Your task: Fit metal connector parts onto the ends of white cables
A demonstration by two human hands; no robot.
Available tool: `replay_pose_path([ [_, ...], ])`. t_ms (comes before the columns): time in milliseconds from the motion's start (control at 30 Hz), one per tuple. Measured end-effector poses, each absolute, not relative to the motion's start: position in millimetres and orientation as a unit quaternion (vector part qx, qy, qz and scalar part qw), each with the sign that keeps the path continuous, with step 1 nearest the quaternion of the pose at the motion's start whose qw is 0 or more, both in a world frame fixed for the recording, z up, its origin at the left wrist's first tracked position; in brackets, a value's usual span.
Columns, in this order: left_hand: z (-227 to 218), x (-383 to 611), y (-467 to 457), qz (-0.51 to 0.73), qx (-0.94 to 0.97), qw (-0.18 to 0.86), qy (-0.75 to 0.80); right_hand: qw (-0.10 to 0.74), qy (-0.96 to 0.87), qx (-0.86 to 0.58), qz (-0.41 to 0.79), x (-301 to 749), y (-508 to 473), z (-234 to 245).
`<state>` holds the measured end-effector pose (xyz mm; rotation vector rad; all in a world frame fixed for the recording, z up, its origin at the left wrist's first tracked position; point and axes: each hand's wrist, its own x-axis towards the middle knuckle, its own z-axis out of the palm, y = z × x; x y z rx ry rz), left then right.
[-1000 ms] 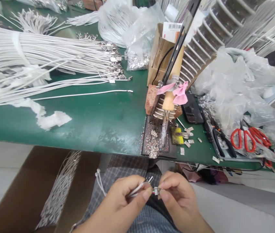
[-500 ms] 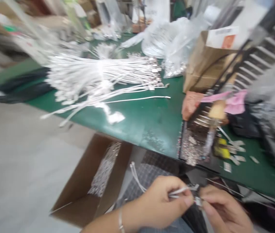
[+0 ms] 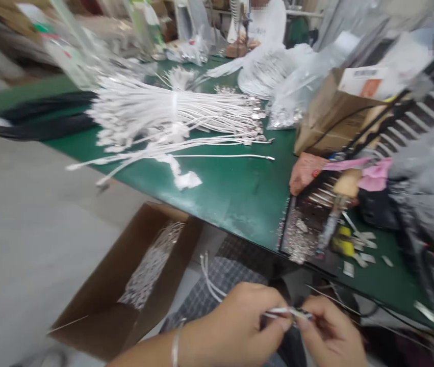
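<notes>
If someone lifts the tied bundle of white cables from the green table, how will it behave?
The white cable bundle is probably floppy: loose strands already splay and droop over the green table edge. The tie at its middle should keep most together.

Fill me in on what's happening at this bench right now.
A seated person works below the edge of the green table. The left hand pinches a thin white cable near its end, and the right hand grips the small metal connector at its tip. A big bundle of white cables lies on the table, and a cardboard box sits on the floor to the left.
</notes>
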<state>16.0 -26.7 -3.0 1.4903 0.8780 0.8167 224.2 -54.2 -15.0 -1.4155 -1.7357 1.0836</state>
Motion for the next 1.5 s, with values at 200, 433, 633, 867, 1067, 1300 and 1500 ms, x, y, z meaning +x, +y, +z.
replay_pose_path([
  [200, 3.8, 16.8, -13.1, 0.208, 0.55, 0.72, 0.368, 0.425, -0.684, -0.478, 0.35, 224.2, -40.6, -5.4],
  [433, -6.0, 23.0, -19.1, 0.165, 0.608, 0.708, 0.319, 0.416, -0.725, -0.407, 0.369, 214.2, -37.9, 3.6],
  [633, -5.2, 12.9, -18.4, 0.229, 0.6, 0.688, 0.339, 0.403, -0.708, -0.405, 0.416, 217.9, -41.9, 2.4],
  [867, -5.7, 11.1, -18.7, 0.233, 0.581, 0.703, 0.337, 0.42, -0.673, -0.41, 0.45, 215.3, -45.0, 2.9],
  [1067, -5.6, 12.8, -15.9, 0.274, 0.595, 0.677, 0.335, 0.447, -0.636, -0.406, 0.48, 217.9, -46.4, -2.6],
  [1300, -4.5, 7.9, -10.7, 0.329, 0.614, 0.626, 0.351, 0.477, -0.621, -0.473, 0.403, 228.8, -44.8, -8.8],
  [1500, -1.9, 9.0, -7.7, 0.339, 0.62, 0.611, 0.357, 0.478, -0.656, -0.445, 0.379, 229.2, -46.8, -12.3],
])
